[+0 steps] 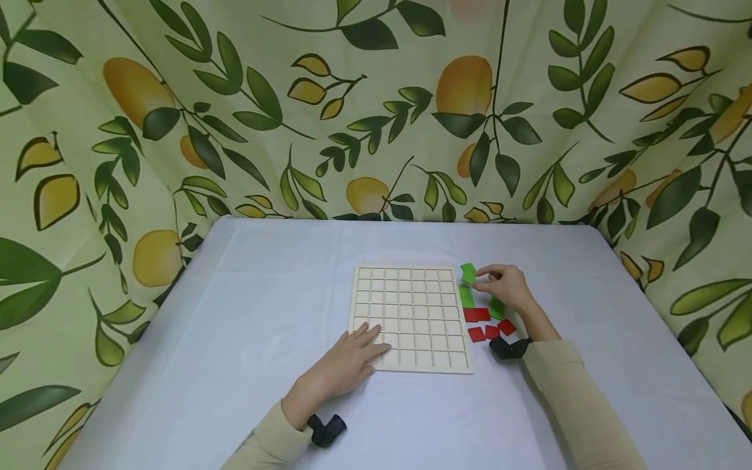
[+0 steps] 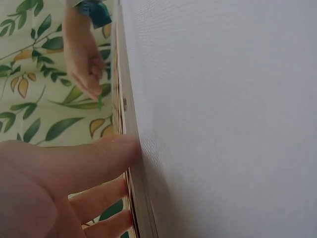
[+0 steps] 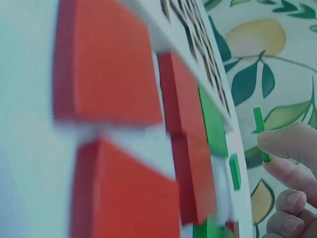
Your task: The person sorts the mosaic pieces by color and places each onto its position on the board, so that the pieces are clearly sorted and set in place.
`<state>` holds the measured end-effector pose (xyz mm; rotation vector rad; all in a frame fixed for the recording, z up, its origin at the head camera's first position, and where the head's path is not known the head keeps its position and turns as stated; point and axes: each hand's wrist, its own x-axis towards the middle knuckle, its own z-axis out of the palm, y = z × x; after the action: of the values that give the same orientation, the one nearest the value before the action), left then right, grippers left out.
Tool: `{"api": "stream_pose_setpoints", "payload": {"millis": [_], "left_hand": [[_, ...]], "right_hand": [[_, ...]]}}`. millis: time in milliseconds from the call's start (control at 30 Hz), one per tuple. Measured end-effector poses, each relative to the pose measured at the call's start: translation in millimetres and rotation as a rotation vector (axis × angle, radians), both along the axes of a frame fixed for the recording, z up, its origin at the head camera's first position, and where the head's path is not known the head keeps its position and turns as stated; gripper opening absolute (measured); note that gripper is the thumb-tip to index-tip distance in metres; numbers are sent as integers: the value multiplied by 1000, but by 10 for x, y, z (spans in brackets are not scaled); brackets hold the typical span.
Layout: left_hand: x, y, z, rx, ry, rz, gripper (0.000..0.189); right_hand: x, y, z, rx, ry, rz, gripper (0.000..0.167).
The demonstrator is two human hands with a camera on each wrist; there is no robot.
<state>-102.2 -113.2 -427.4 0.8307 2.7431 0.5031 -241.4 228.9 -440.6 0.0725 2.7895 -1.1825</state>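
A pale wooden board [image 1: 411, 320] with a grid of square cells lies on the table. My left hand [image 1: 343, 362] rests on its near left corner with fingers spread, and the thumb [image 2: 116, 151] touches the board's edge. Beyond the board's right side, my right hand [image 1: 506, 286] pinches a thin green square tile [image 3: 259, 119] between thumb and finger, held above the table. Other green tiles [image 1: 466, 297] lie along the board's right edge, one partly under the right hand. Nearer to me are several red tiles [image 1: 476, 315], some side by side and some scattered.
A white cloth covers the table [image 1: 264, 287]. Behind it hangs a curtain [image 1: 376, 117] printed with leaves and fruit. Black wrist-worn devices [image 1: 326, 431] sit at both wrists, the right one close to the red tiles.
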Motion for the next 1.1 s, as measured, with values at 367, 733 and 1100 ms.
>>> {"api": "stream_pose_setpoints", "payload": {"millis": [367,733,1100], "left_hand": [[34,57,-18,-31,43,16,44],[70,-52,29,-66,60,-9,44],[50,-74,39,-57,81,-46,43]], "right_hand": [[69,-212,45,-43,63,74,30],[127,-435,19,-133,127,151,25],[154,-675,7,-211,147,220,25]]}}
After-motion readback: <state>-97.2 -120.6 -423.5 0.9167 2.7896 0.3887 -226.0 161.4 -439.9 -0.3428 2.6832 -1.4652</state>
